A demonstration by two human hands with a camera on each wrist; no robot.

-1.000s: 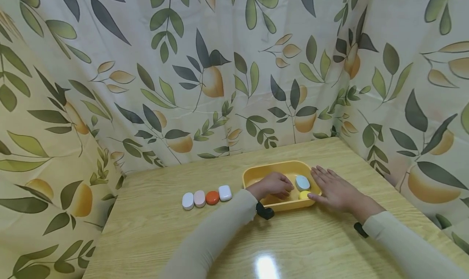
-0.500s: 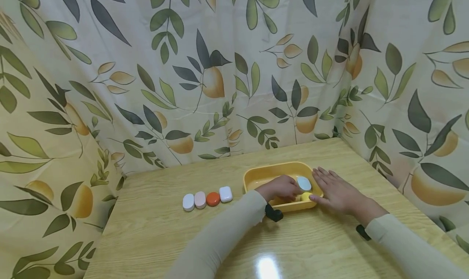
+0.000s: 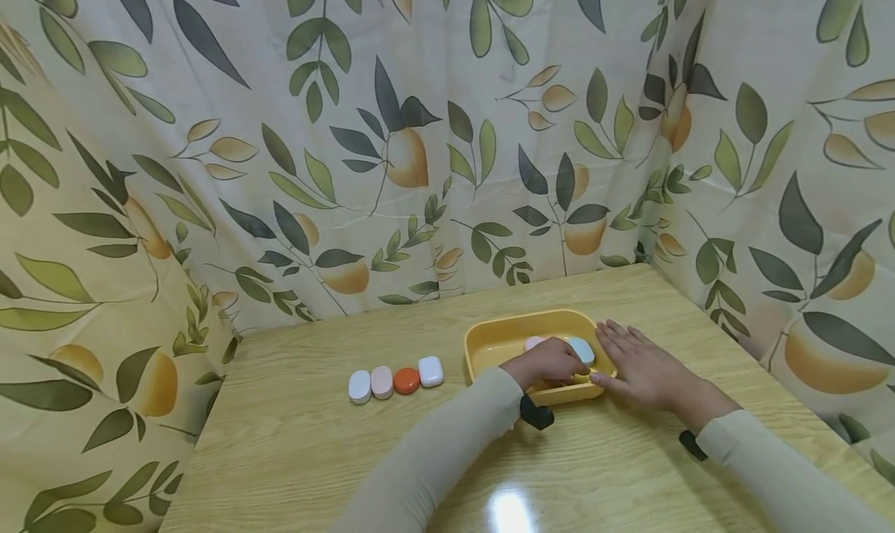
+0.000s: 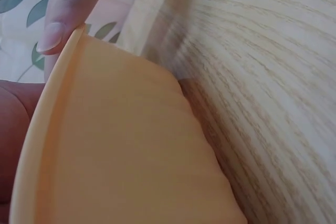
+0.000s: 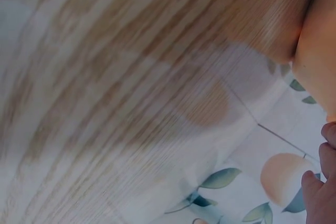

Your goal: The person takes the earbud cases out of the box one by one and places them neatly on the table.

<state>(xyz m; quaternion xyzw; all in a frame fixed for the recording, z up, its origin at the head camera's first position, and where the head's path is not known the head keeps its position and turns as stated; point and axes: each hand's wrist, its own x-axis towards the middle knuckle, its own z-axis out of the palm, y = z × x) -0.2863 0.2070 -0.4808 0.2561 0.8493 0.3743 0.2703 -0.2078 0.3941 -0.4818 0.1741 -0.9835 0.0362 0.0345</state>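
My left hand (image 3: 548, 361) reaches down into the yellow tray (image 3: 482, 335), its fingers bent toward the right end. A small yellow rounded piece (image 3: 583, 377) lies by its fingertips, mostly covered; whether they pinch it is unclear. Just behind the hand are a light-blue rounded piece (image 3: 580, 350) and a pink one (image 3: 534, 342), partly hidden. My right hand (image 3: 643, 366) lies with straight fingers against the tray's right end, thumb at the near corner. In the left wrist view a thumb (image 4: 55, 35) touches the rim beyond the tray's outer wall (image 4: 126, 140).
On the wooden table (image 3: 301, 455), left of the tray, stands a row of small rounded pieces: white (image 3: 360, 387), pink (image 3: 381, 381), orange-red (image 3: 406, 380) and white (image 3: 431, 371). A leaf-patterned curtain (image 3: 419, 168) hangs behind and along both sides.
My left hand has moved to the right inside the tray, over the yellow piece. The pink piece behind it has come into sight. My right hand has stayed at the tray's end.
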